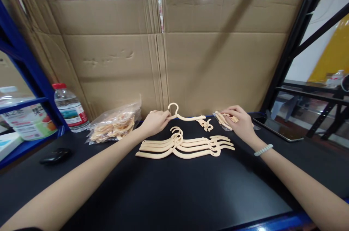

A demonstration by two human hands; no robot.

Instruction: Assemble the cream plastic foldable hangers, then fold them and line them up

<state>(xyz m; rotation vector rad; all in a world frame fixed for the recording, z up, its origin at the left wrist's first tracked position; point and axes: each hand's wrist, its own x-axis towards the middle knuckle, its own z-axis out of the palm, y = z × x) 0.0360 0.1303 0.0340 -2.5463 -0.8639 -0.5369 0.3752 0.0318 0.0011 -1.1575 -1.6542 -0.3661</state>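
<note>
reaching forward, left hand (156, 122) pinching a hanger (188, 118), right hand (241, 124) arched over a bag (222, 120), that grip unclear

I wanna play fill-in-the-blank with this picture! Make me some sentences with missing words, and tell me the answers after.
1. The left hand holds a hanger, and the tabletop is coloured ____.
2. The right hand is at a small plastic bag; the bigger plastic bag lies on the person's ____ side.
3. The bottle beside the bigger bag has a ____ cap.

Missing words: black; left; red.
</note>
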